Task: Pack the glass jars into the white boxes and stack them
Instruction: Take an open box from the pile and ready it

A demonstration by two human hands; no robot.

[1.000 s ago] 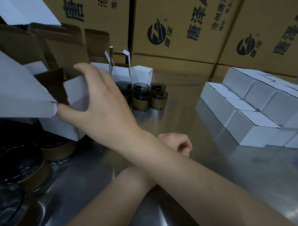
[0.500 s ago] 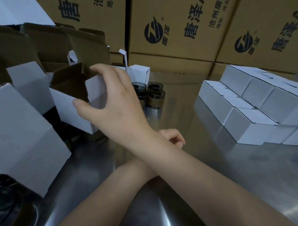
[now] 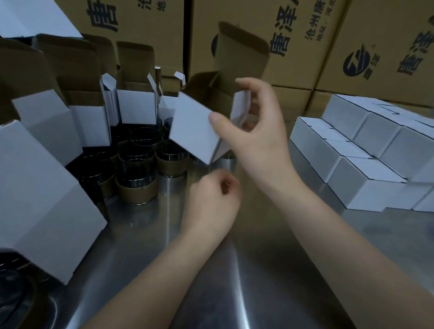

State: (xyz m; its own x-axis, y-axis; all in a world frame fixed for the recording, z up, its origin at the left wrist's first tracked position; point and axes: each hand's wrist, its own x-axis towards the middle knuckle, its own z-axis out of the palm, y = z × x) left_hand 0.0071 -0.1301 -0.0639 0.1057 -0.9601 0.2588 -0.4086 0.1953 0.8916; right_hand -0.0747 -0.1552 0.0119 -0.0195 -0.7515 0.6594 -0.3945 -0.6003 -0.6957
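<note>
My right hand (image 3: pixel 256 136) holds an open white box (image 3: pixel 195 130) tilted in the air above the steel table, its brown lid flap standing up. Thumb is on the front face, fingers on the right side. My left hand (image 3: pixel 212 201) lies below it on the table as a loose fist, holding nothing. Several dark glass jars (image 3: pixel 137 177) with brown bands stand left of the hands. More open white boxes (image 3: pixel 135 108) stand behind the jars. A stack of closed white boxes (image 3: pixel 363 164) sits on the right.
Large brown cartons (image 3: pixel 305 38) with printed characters wall off the back. A big white box (image 3: pixel 35 195) stands close at the left edge, with dark jars beneath it. The steel table (image 3: pixel 264 273) stretches toward me between my arms.
My right hand has carried the open white box from the left pile to the middle and lifted it. My forearms are no longer crossed; the left fist has stayed low.
</note>
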